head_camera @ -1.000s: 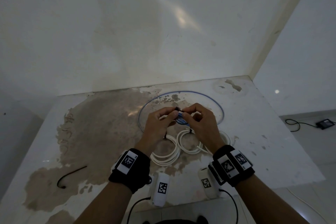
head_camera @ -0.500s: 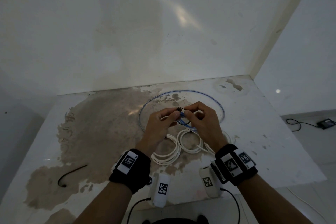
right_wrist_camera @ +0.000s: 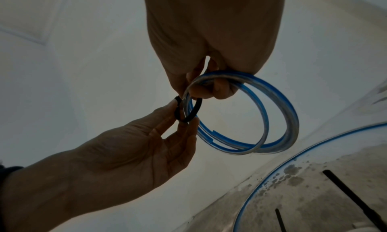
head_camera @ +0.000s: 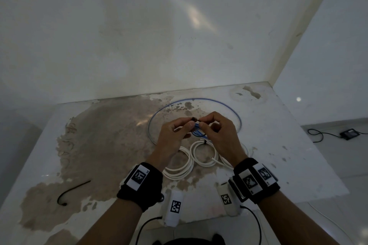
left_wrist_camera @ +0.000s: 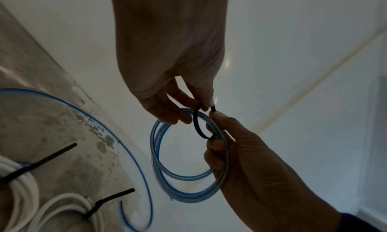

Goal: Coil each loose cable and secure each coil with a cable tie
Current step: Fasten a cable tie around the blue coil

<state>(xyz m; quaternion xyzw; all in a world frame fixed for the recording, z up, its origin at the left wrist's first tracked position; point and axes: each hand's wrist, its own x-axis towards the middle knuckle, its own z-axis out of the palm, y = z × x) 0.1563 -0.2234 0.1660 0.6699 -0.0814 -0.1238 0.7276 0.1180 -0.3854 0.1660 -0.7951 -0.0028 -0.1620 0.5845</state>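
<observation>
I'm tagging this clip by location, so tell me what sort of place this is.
Probably a bare indoor room with a makeshift work table, not a fitted workshop. The stained white tabletop stands in a corner of plain white walls, the floor is glossy tile, and a black adapter with its cord lies there.

In the head view, both hands hide most of the blue coil point(head_camera: 198, 132). The right forearm covers part of the white coils point(head_camera: 203, 153); their tie heads are too small to read.

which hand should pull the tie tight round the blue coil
Left, probably. The left hand pinches the tie, while the right hand has fingers curled through the coil and carries it, so it is better left steadying.
</observation>
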